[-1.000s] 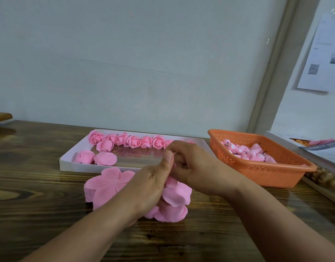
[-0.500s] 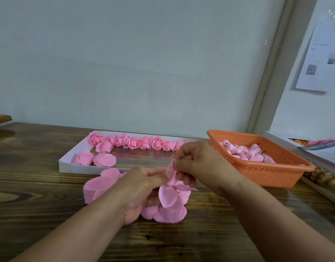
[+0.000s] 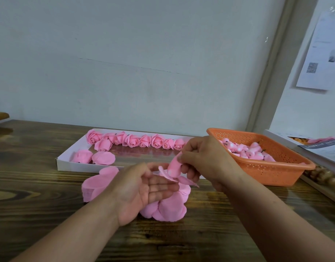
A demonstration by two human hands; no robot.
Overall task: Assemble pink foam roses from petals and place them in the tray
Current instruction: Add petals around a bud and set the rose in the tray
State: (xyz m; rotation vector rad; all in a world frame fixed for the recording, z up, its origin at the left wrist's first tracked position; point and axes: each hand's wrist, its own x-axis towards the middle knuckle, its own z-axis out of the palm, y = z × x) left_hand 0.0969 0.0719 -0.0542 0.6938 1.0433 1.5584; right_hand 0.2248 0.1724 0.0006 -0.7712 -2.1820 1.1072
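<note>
My right hand (image 3: 202, 159) pinches a pink foam rose bud (image 3: 174, 165) with a petal sheet hanging under it, just in front of the white tray (image 3: 68, 164). My left hand (image 3: 142, 188) lies palm up with straight fingers under that petal sheet. Two stacks of flower-shaped pink petals lie on the table: one (image 3: 95, 183) left of my left hand, another (image 3: 170, 207) beneath both hands. Several finished pink roses (image 3: 132, 140) line the tray's far side, and two more (image 3: 93, 156) sit at its left end.
An orange perforated basket (image 3: 276, 173) holding several pink buds stands to the right of the tray. A flat box with papers (image 3: 321, 146) lies at the far right. The wall rises right behind the wooden table (image 3: 30, 214).
My left hand has let go and opened palm up beneath the petals. My right hand keeps its pinch on the bud and has shifted slightly right.
</note>
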